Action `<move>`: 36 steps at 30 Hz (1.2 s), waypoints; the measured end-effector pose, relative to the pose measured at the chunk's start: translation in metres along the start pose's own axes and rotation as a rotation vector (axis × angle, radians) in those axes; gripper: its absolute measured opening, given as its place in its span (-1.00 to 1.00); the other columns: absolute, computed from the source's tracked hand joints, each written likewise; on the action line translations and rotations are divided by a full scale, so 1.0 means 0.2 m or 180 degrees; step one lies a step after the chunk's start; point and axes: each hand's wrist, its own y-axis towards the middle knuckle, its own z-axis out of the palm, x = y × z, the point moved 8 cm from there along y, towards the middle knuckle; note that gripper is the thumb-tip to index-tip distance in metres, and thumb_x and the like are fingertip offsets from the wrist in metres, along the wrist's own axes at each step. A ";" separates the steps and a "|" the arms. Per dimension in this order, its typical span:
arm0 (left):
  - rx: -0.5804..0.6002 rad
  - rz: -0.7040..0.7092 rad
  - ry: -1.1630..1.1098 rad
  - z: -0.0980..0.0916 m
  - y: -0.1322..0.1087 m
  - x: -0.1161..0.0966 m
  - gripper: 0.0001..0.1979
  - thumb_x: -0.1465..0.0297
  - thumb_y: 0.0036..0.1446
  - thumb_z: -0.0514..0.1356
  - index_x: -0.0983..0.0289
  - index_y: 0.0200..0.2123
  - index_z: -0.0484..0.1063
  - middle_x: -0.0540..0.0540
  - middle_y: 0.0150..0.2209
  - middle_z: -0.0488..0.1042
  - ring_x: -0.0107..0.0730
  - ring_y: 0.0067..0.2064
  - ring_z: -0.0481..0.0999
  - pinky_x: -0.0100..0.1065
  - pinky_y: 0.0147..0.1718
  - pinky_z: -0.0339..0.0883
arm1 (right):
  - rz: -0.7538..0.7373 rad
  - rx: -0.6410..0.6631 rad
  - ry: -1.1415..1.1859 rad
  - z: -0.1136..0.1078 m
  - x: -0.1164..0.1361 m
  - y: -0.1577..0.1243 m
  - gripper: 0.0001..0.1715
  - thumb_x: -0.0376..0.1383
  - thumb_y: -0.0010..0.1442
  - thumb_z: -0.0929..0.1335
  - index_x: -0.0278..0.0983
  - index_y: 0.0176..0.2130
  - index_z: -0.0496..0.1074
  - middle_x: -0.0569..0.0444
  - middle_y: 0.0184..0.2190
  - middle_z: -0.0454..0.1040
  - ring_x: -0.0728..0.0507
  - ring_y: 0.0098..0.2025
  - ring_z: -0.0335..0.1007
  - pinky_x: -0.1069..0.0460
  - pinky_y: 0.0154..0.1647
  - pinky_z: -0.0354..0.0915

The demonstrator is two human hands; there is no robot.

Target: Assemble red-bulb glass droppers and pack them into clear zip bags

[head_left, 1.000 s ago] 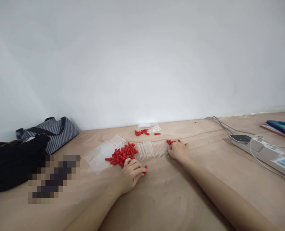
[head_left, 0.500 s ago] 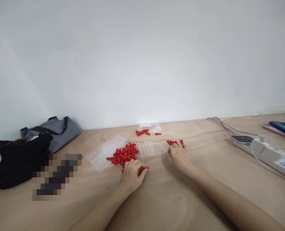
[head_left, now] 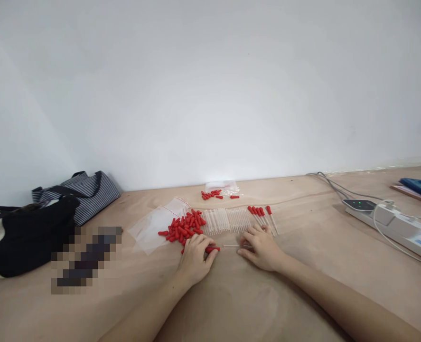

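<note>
My left hand (head_left: pixel 195 259) is closed on a red rubber dropper bulb (head_left: pixel 213 249), whose open end points right. Thin and clear, a glass dropper tube (head_left: pixel 230 246) lies level in the pinch of my right hand (head_left: pixel 263 250), its tip pointing at the bulb with a gap between. Behind my left hand is a heap of red bulbs (head_left: pixel 183 227). A row of clear tubes (head_left: pixel 226 221) runs to the right of that heap. Beyond my right hand, several tubes fitted with red bulbs (head_left: pixel 256 211) lie side by side, one (head_left: pixel 269 211) a little apart.
Clear zip bags (head_left: pixel 149 229) lie left of the heap. More red bulbs (head_left: pixel 210 194) and a bag (head_left: pixel 220 185) are near the wall. Bags (head_left: pixel 25 237) and a blurred dark object (head_left: pixel 89 259) stand left; a power strip (head_left: pixel 398 225) with cables lies right.
My right hand has come back from the bulb-fitted tubes toward my left hand, now with a bare tube in it. My left hand stays nearly in place with the bulb.
</note>
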 end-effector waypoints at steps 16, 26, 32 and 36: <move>0.0099 -0.0152 -0.0250 0.02 0.01 0.03 -0.89 0.39 0.15 0.02 0.22 -0.35 0.33 0.00 -0.33 0.43 -0.30 -0.24 0.33 -0.23 -0.22 0.03 | 0.0301 -0.0497 0.0391 0.06 0.04 0.02 -0.90 -0.35 0.14 0.25 -0.25 -0.43 0.29 0.13 -0.44 0.42 -0.09 -0.27 0.26 -0.10 -0.07 -0.14; 0.0086 -0.0160 -0.0308 0.04 0.01 0.04 -0.87 0.39 0.16 0.00 0.23 -0.31 0.33 0.02 -0.30 0.42 -0.29 -0.23 0.33 -0.21 -0.19 0.03 | -0.0258 -0.0596 0.0510 0.04 0.11 0.02 -0.81 -0.35 0.17 0.23 -0.13 -0.25 0.39 0.14 -0.41 0.45 -0.08 -0.26 0.21 -0.11 -0.08 -0.18; 0.0204 -0.0227 -0.0295 0.06 0.02 0.04 -0.90 0.42 0.11 0.07 0.20 -0.35 0.38 -0.01 -0.34 0.45 -0.28 -0.22 0.34 -0.19 -0.18 0.01 | -0.0426 -0.0670 0.0296 0.03 0.14 0.01 -0.80 -0.36 0.14 0.25 -0.14 -0.26 0.41 0.12 -0.44 0.40 -0.07 -0.28 0.15 -0.10 -0.11 -0.19; 0.0218 -0.0418 -0.0386 0.06 0.02 0.05 -0.90 0.41 0.09 0.07 0.21 -0.37 0.39 0.00 -0.36 0.45 -0.28 -0.23 0.35 -0.17 -0.16 0.02 | -0.0509 -0.0768 0.0294 0.02 0.16 0.00 -0.81 -0.35 0.14 0.24 -0.15 -0.28 0.41 0.13 -0.47 0.37 -0.07 -0.30 0.14 -0.10 -0.12 -0.18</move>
